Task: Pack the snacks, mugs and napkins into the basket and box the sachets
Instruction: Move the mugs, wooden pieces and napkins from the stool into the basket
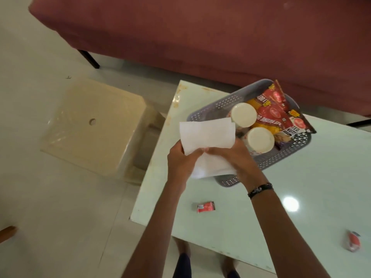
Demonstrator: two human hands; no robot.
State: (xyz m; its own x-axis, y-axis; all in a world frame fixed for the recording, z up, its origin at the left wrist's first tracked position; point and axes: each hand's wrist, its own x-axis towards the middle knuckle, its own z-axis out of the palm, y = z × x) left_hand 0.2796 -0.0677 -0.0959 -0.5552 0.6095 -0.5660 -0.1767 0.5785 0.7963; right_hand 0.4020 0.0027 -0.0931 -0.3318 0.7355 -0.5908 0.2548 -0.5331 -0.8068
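Note:
A grey perforated basket (210, 109) stands on the pale glass table (301, 177). Inside it are two white mugs (244, 114), bottoms up, and several red and yellow snack packets (275, 109). Above the basket's near left corner I hold white paper napkins (206, 135) with both hands. My left hand (180, 159) grips their left edge and my right hand (234, 157) pinches the lower part. A red sachet (205, 206) lies on the table near my forearms. Another red sachet (353, 241) lies at the table's right edge of view.
A cream plastic stool (94, 125) stands on the tiled floor left of the table. A dark red sofa (200, 33) runs along the far side. My feet show below the table's near edge.

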